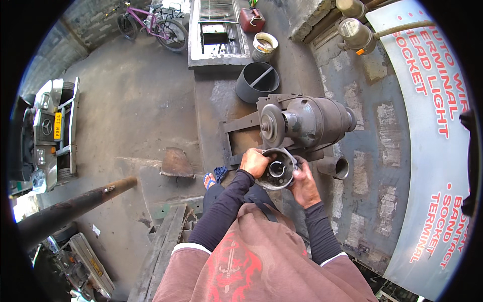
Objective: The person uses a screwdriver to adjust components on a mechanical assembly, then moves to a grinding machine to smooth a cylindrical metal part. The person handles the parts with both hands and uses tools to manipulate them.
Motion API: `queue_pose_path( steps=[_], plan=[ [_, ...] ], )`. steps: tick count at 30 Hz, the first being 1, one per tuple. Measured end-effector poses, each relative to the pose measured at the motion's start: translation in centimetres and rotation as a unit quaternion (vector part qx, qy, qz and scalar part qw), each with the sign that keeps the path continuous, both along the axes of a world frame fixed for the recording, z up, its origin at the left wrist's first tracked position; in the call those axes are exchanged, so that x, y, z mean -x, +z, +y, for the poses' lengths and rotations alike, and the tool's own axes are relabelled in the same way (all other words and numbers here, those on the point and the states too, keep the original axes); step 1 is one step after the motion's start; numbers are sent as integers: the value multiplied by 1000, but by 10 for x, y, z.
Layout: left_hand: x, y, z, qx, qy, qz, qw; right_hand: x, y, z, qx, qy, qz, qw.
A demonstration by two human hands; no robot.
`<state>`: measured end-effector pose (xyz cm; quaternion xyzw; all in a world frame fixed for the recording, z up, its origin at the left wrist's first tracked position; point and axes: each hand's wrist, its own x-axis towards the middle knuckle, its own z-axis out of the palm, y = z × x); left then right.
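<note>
Both my hands hold a round metal housing (285, 177), with its open side turned up and a ring-shaped hub inside. On its upper left rim, my left hand (254, 162) is closed, knuckles up and the fingertips partly out of sight. My right hand (305, 185) grips the opposite side, with the thumb near the rim. Just beyond the housing stands a large grey bench grinder (314, 121). Its round wheel (271, 127) faces left, close above my left hand and apart from it. I cannot tell whether the wheel is turning.
A metal frame (242, 123) supports the grinder. Beyond it are a dark drum (249, 89), a stained bucket (265, 44) and a red jerrycan (251, 21). A pipe piece (332, 167) lies right of the housing. A thick pole (90, 201) juts in from the left. Parked vehicles (50, 136) stand far left.
</note>
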<state>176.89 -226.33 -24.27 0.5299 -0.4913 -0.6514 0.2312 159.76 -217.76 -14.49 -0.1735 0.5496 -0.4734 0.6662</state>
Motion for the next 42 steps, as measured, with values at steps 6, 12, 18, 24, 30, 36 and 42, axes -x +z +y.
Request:
queue_pose_path(
  steps=[6, 12, 18, 24, 30, 36, 42],
  plan=[
    [-4, -4, 6, 15, 77, -30, 996, 13, -47, -31, 2, 96, 119, 988],
    [21, -76, 31, -134, 244, 98, 955, 4, -67, -26, -16, 2, 133, 991],
    [24, -54, 20, -138, 224, 105, 959, 4, -59, -13, 7, -28, 150, 988],
    [21, -41, 9, -73, 134, 120, 981, -2, -37, -11, 18, -43, 171, 984],
    [-8, -14, 3, -76, 26, 153, 985, -6, 14, -6, -60, 39, 94, 993],
    [-16, -12, 23, -192, 122, 271, 935, 8, -44, -17, -43, 78, 121, 989],
    [6, -31, 35, -255, 252, 337, 870, -2, -51, -34, -16, 45, 175, 983]
  ],
)
